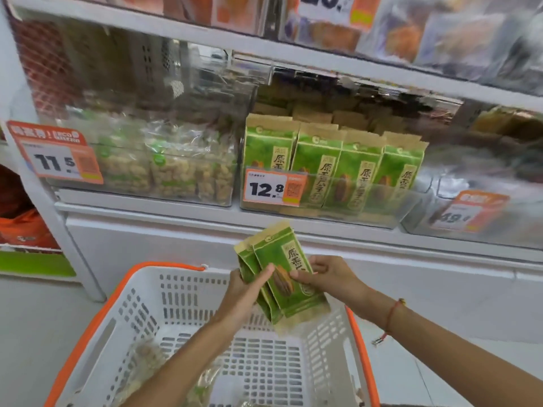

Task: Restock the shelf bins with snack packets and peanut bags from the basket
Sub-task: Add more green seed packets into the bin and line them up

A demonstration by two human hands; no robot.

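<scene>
Both my hands hold a small stack of green snack packets (282,277) above the white basket (188,301) with an orange rim. My left hand (245,292) grips the stack from the left, fingers across its front. My right hand (320,274) pinches its right edge. On the shelf above, a clear bin (379,211) holds a row of the same green packets (332,171) behind a 12.8 price tag. To its left a clear bin (141,193) holds peanut bags (167,168) behind an 11.5 tag. A few clear peanut bags (147,368) lie in the basket's bottom, partly hidden by my left arm.
A white shelf post (61,230) stands left of the basket. Another clear bin (476,212) with dark packets sits at the right. Upper shelves carry more packaged snacks. An orange bag (23,230) sits on the neighbouring shelf at far left.
</scene>
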